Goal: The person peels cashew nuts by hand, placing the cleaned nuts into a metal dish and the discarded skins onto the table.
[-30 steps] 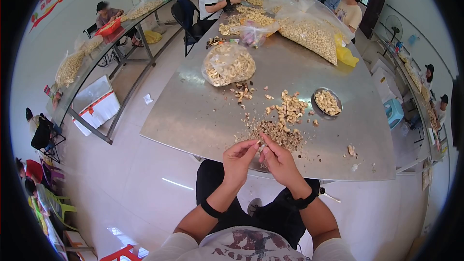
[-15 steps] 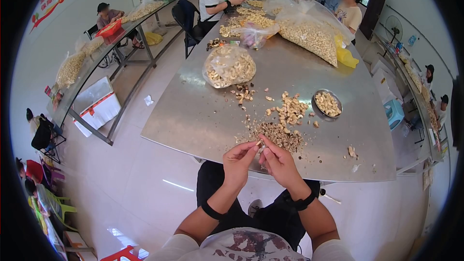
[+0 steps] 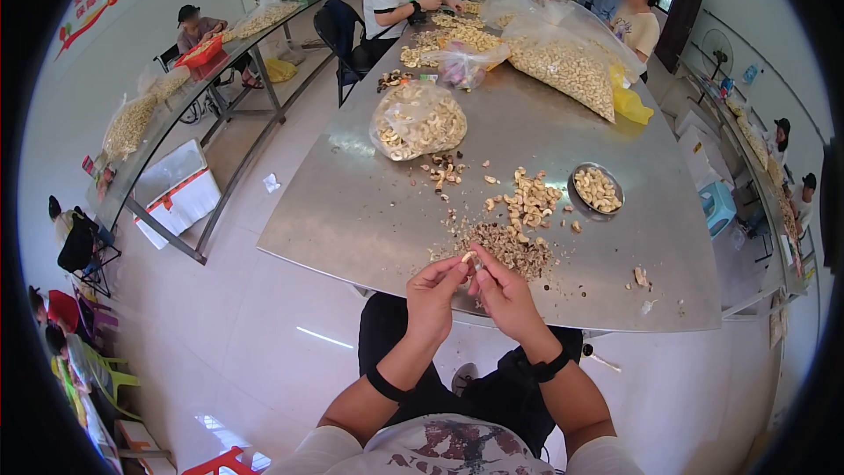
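My left hand (image 3: 433,296) and my right hand (image 3: 501,295) meet over the near edge of the steel table (image 3: 352,211). Between their fingertips they pinch one pale cashew nut (image 3: 469,257). Just beyond the fingers lies a brown heap of shell scraps (image 3: 512,246). Behind that sits a loose pile of pale cashews (image 3: 529,197). A small round metal bowl (image 3: 595,187) with peeled cashews stands to the right of the pile.
A clear bag of cashews (image 3: 418,120) lies mid-table, a larger bag (image 3: 563,62) farther back right. Several people sit working at the far end. Another long table (image 3: 176,88) runs on the left, with a white box (image 3: 176,189) beneath.
Both hands have lifted slightly and shifted a little toward the scrap heap, still pinching the nut between them.
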Tool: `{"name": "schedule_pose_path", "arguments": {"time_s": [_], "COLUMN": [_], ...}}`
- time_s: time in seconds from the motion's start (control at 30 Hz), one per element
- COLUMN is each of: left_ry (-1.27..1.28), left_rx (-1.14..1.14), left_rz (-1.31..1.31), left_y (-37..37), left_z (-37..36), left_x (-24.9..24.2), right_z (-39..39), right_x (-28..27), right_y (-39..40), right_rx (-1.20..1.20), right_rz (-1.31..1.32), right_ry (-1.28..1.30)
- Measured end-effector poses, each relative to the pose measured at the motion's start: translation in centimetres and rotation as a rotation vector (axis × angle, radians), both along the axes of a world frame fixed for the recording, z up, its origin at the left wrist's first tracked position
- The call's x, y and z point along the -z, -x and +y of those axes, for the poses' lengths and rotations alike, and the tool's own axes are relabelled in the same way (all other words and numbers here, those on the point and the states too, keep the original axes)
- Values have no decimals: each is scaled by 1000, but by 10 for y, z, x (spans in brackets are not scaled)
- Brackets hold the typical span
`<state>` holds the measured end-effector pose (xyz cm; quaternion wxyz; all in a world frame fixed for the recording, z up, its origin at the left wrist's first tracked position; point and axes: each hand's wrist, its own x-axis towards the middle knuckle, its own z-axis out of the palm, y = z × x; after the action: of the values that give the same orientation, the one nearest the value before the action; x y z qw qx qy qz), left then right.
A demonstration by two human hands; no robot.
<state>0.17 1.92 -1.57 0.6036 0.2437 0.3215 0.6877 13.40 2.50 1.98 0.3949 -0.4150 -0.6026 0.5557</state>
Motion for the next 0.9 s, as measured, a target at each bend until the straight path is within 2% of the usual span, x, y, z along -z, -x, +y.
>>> {"name": "schedule_pose_path", "arguments": {"time_s": [0.07,0.2,0.37,0.47,0.9], "left_ry": [-5,-13,-5,-28,-36], "left_rx": [12,13,-32,-40,-52], "left_rz": [-23,-47,4,6,13], "left_y": [1,0,-1,-1,-2], "left_z": [0,-1,-1,-1,0], "left_x": [3,1,-1,0,-1], "right_z": [-1,-3,-3,-3,1], "right_x": [-1,-2,0,3,2], "right_y": [2,5,7,7,6], "right_rx": [24,37,89,107,135], "right_rz": [-121,-113,-239,-243,-157], "right_ry": [-108,-125,-348,-391,-283]}}
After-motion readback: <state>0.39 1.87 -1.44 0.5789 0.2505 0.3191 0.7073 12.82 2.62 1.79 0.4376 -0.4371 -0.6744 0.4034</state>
